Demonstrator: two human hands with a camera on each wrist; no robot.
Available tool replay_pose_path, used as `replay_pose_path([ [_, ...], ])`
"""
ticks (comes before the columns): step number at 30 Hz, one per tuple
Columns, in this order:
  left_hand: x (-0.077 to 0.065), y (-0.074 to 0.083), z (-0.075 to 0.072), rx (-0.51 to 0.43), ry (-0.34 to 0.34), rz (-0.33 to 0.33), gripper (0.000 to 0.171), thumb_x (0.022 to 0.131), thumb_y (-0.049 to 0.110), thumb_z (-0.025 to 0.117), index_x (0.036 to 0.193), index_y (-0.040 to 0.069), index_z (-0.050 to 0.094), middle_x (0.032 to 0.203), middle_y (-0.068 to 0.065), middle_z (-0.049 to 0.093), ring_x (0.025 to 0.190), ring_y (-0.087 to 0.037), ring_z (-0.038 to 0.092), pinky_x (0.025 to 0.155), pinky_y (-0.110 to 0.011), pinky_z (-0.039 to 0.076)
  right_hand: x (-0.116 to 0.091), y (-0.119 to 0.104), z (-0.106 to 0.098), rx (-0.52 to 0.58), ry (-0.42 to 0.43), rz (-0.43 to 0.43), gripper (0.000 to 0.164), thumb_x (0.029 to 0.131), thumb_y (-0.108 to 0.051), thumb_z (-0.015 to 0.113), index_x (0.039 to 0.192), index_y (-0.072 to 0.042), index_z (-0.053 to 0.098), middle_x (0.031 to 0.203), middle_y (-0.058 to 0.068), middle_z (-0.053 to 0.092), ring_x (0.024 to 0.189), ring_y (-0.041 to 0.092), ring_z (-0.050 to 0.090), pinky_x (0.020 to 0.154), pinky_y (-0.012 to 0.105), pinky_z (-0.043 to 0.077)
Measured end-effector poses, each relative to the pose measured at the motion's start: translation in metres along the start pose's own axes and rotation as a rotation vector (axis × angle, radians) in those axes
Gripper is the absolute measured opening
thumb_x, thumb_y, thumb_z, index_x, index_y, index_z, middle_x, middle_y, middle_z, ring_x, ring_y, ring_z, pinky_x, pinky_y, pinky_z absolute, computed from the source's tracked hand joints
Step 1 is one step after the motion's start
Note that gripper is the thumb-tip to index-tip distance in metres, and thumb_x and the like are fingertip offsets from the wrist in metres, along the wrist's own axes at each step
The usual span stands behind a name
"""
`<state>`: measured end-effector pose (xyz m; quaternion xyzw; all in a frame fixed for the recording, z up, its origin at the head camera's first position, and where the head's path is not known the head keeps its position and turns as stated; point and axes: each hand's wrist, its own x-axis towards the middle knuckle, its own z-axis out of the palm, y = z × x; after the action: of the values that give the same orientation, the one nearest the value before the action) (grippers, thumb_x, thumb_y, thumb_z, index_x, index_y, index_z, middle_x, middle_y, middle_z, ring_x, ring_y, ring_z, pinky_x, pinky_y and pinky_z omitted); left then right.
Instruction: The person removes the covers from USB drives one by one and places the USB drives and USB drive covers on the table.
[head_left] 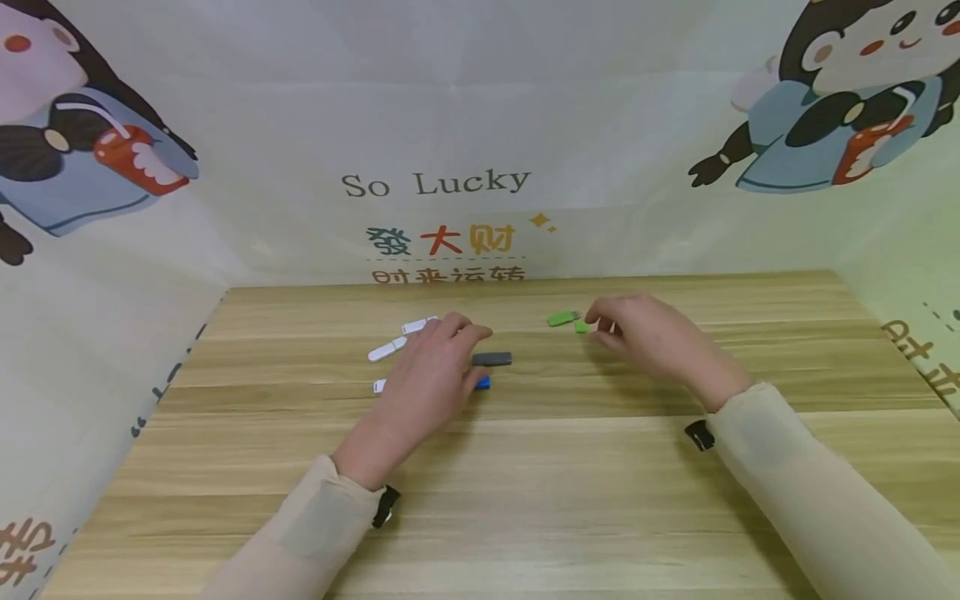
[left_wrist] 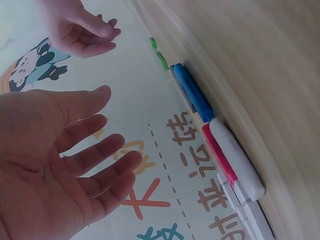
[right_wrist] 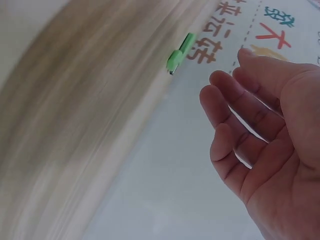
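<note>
My left hand (head_left: 433,367) hovers over a group of USB sticks, fingers loosely bent and holding nothing. Partly beneath it in the head view lie a dark grey stick (head_left: 493,359), a blue piece (head_left: 482,383) and two white sticks (head_left: 387,349). From the left wrist, a red piece (left_wrist: 219,152) shows beside a white one (left_wrist: 237,159). My right hand (head_left: 648,337) is also empty, its relaxed fingers close to a green USB stick (head_left: 560,319) with its metal plug bare. A small green cap (head_left: 581,327) lies next to that stick.
The sticks lie on a wood-grain table (head_left: 540,492). A pale printed sheet (head_left: 450,117) with cartoon figures and lettering rises behind the table and along both sides. Black straps (head_left: 386,506) hang at both cuffs.
</note>
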<state>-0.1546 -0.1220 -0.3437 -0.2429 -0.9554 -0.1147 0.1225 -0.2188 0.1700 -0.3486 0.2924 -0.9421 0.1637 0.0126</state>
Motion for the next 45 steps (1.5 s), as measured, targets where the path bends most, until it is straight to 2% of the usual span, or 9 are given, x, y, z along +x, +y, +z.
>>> replay_pose_path([
  [5,0.005,-0.001,0.001,0.003,-0.016,-0.004,0.044,0.089,0.024,0.076,0.129,0.011,0.064,0.117,-0.003,0.059,0.101,-0.024,0.055,0.085,-0.04,0.047,-0.012,-0.007,0.0,0.006,0.006,0.011,0.024,0.095,-0.018,0.067,0.114,-0.003,0.069,0.097,0.004,0.069,0.088,0.019,0.065,0.078,0.038,0.053],
  [12,0.013,-0.004,0.004,-0.002,-0.044,-0.019,0.043,0.09,0.023,0.074,0.13,0.01,0.064,0.118,-0.005,0.06,0.102,-0.025,0.056,0.085,-0.039,0.048,-0.028,-0.013,0.003,-0.028,0.024,-0.014,0.031,0.094,-0.023,0.069,0.119,-0.004,0.068,0.116,0.01,0.068,0.105,0.026,0.064,0.089,0.043,0.051],
  [17,0.02,-0.007,0.008,-0.003,-0.076,-0.024,0.044,0.09,0.024,0.074,0.131,0.01,0.063,0.119,-0.004,0.06,0.105,-0.026,0.055,0.087,-0.04,0.048,-0.037,-0.018,0.006,-0.054,0.052,-0.032,0.035,0.094,-0.028,0.069,0.121,-0.005,0.067,0.12,0.009,0.066,0.111,0.029,0.062,0.094,0.045,0.049],
  [24,0.03,-0.01,0.015,0.008,-0.154,-0.052,0.045,0.092,0.028,0.072,0.134,0.013,0.062,0.122,-0.003,0.059,0.108,-0.025,0.055,0.09,-0.041,0.048,-0.045,-0.022,0.01,-0.083,0.106,-0.094,0.036,0.093,-0.029,0.071,0.121,-0.006,0.066,0.117,0.009,0.066,0.108,0.028,0.062,0.092,0.044,0.05],
  [30,0.038,-0.014,0.024,0.009,-0.243,-0.062,0.042,0.095,0.028,0.068,0.132,0.009,0.063,0.121,-0.006,0.06,0.107,-0.024,0.057,0.091,-0.037,0.048,-0.049,-0.025,0.011,-0.101,0.148,-0.138,0.036,0.091,-0.028,0.073,0.119,-0.006,0.067,0.116,0.01,0.066,0.108,0.029,0.062,0.093,0.044,0.049],
  [38,0.048,-0.015,0.029,0.095,-0.309,-0.063,0.03,0.095,0.028,0.067,0.12,0.011,0.07,0.107,-0.004,0.063,0.099,-0.025,0.059,0.089,-0.042,0.046,-0.049,-0.026,0.012,-0.104,0.17,-0.161,0.035,0.091,-0.028,0.073,0.117,-0.006,0.068,0.117,0.01,0.066,0.111,0.029,0.061,0.096,0.045,0.048],
  [45,0.051,-0.012,0.031,0.16,-0.368,-0.062,0.014,0.096,0.028,0.067,0.098,0.016,0.074,0.092,0.0,0.06,0.088,-0.021,0.052,0.083,-0.04,0.041,-0.052,-0.027,0.013,-0.099,0.173,-0.16,0.035,0.09,-0.028,0.073,0.117,-0.006,0.068,0.117,0.01,0.066,0.111,0.03,0.061,0.097,0.045,0.047],
])
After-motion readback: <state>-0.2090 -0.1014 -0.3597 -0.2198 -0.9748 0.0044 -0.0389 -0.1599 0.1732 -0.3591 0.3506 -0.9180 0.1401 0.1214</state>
